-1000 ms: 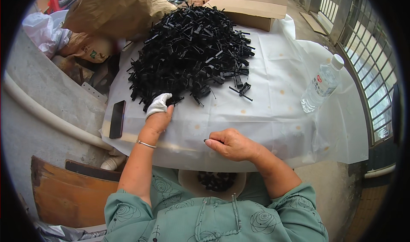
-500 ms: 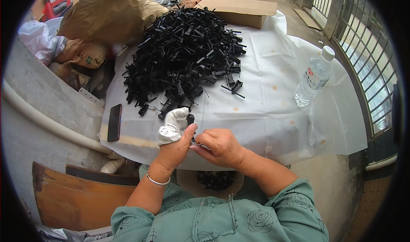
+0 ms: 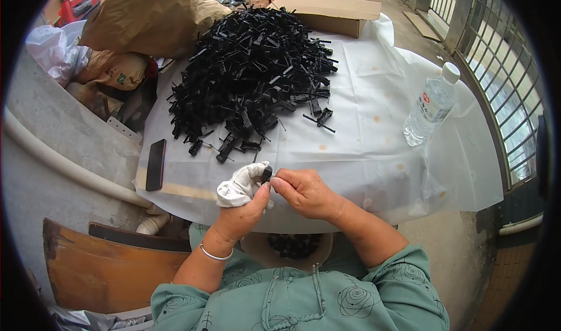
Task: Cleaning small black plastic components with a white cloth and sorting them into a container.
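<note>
Big pile (image 3: pixel 257 76) @12 o'c left; pcs (image 3: pixel 292 246) in bowl (image 3: pixel 252 252) @6 prob. done; L hand (image 3: pixel 242 205) pinching part (image 3: pixel 267 174), R hand (image 3: pixel 307 195) tips pressed tog., load unclear.

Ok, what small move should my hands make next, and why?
Perhaps a gentle pull with the right hand while the left hand steadies the black part: the left grips it, and the right's fingertips are at its edge, though whether they grip it is hard to see.

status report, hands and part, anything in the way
Left hand, partly gloved, holding small black part; right hand closed at it. Black pile beyond. Phone off left, bottle off right.
</note>
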Tool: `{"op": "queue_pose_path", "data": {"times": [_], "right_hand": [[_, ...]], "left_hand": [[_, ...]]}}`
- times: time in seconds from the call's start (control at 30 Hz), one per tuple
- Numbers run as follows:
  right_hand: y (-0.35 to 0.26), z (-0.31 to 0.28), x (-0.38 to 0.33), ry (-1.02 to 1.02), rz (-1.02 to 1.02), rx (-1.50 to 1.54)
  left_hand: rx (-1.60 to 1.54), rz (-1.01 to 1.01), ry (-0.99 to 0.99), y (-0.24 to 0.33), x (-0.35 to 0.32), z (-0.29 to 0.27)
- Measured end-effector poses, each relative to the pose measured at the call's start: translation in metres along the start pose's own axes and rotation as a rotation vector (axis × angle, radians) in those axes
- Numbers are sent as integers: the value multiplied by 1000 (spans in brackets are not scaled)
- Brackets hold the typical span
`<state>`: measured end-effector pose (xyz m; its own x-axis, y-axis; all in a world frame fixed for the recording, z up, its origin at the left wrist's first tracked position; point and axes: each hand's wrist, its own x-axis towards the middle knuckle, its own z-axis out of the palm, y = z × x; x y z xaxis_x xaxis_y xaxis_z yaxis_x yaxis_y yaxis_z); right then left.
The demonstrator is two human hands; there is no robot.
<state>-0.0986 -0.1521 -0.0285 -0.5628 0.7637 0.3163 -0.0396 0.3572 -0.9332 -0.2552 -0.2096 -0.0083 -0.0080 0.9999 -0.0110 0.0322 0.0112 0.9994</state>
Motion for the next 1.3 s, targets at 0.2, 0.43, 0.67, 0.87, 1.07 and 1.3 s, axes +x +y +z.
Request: {"op": "queue_pose_path", "data": {"times": [0.2, 0.43, 0.67, 0.87, 1.07, 1.3], "right_hand": [[4, 10, -2, 20, 60, -69], [-8, -1, 2, -6, 86, -74], [15, -2, 1, 59, -252, -267], [4, -1, 1, 33, 2, 6], [4, -1, 0, -64, -22, -83], [-1, 6, -2, -82, -50, -223]], "left_hand": [[770, 661, 81, -3, 2, 2], [192, 302, 71, -9, 6, -3], [43, 27, 25, 7, 3, -8], [15, -26, -209, 14, -4, -3], [93, 9, -109, 2, -2, 0], [463, 342, 4, -16, -7, 6]]}}
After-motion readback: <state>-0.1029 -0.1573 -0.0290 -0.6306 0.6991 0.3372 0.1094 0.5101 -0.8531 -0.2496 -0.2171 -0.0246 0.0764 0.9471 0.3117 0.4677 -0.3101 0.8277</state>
